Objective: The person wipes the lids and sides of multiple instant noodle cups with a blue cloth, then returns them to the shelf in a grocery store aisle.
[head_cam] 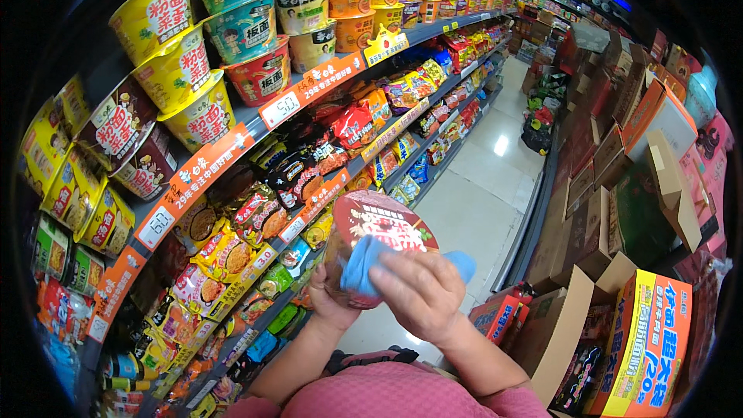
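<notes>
A dark red instant noodle cup (406, 209) is held tilted in front of my chest, its printed lid facing up. My left hand (334, 299) grips the cup from its lower left side. On the lid, my right hand (415, 287) presses a folded light blue cloth (363, 264), and one end of the cloth (461, 264) sticks out to the right of the hand. The right fingers are slightly blurred. Part of the cup's side and lid is hidden behind the cloth and fingers.
At left, a grey shelf unit carries stacked noodle cups (194, 110), noodle packets (229, 255) and price tags (278, 110). Cardboard boxes (580, 249) line the right side, with an open yellow and orange carton (644, 348) nearest. A tiled aisle (482, 186) runs between; a black bag (537, 130) lies farther along.
</notes>
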Demonstrator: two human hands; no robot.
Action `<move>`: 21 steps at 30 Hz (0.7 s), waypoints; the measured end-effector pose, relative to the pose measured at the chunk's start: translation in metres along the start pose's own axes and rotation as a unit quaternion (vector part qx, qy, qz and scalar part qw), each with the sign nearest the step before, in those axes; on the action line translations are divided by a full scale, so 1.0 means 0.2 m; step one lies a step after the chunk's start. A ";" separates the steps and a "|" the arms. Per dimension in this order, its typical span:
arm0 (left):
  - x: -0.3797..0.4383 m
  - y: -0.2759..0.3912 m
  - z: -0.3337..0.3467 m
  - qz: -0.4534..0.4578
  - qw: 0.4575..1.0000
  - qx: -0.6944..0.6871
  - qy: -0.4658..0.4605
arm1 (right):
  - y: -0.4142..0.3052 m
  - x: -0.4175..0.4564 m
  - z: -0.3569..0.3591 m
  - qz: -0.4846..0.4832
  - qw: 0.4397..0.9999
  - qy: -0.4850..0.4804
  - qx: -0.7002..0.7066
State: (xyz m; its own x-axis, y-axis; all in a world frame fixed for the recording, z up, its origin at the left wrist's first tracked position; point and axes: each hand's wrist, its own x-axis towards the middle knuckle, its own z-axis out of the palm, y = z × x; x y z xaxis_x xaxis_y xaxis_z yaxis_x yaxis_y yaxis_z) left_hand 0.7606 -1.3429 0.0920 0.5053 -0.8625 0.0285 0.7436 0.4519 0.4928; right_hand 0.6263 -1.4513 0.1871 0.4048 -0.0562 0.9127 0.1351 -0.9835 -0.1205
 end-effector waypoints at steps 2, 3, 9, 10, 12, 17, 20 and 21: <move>0.02 0.03 -0.06 -0.029 0.998 -0.026 -0.046 | 0.04 -0.05 -0.03 -0.036 0.995 -0.053 0.074; 0.04 0.03 -0.07 -0.034 0.999 -0.019 -0.031 | 0.07 -0.07 -0.05 -0.034 0.991 -0.073 0.106; 0.02 0.06 -0.24 -0.013 0.998 0.041 -0.035 | 0.24 -0.18 -0.11 0.011 0.967 -0.163 0.195; 0.02 0.06 -0.27 -0.007 0.996 0.086 -0.038 | 0.30 -0.23 -0.12 0.056 0.970 -0.167 0.167; 0.04 0.06 -0.37 -0.002 0.983 0.178 -0.049 | 0.41 -0.31 -0.11 0.244 0.945 -0.114 0.184; 0.05 0.02 -0.40 -0.073 0.994 -0.058 -0.065 | 0.25 -0.09 -0.16 0.250 0.930 -0.011 0.271; 0.09 -0.01 -0.40 -0.126 0.983 -0.055 -0.125 | 0.04 0.10 -0.11 0.056 0.929 -0.296 0.215; 0.08 0.00 -0.37 -0.137 0.980 -0.052 -0.134 | -0.03 0.13 -0.08 0.006 0.903 -0.386 0.191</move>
State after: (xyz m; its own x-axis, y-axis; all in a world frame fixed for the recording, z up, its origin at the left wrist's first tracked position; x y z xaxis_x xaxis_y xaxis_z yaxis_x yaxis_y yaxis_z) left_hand 0.8017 -1.3404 0.0291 0.1584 -0.9771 0.1420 0.8832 0.2045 0.4221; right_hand 0.6208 -1.4495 0.2174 0.8975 0.2157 0.3847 0.3695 -0.8438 -0.3891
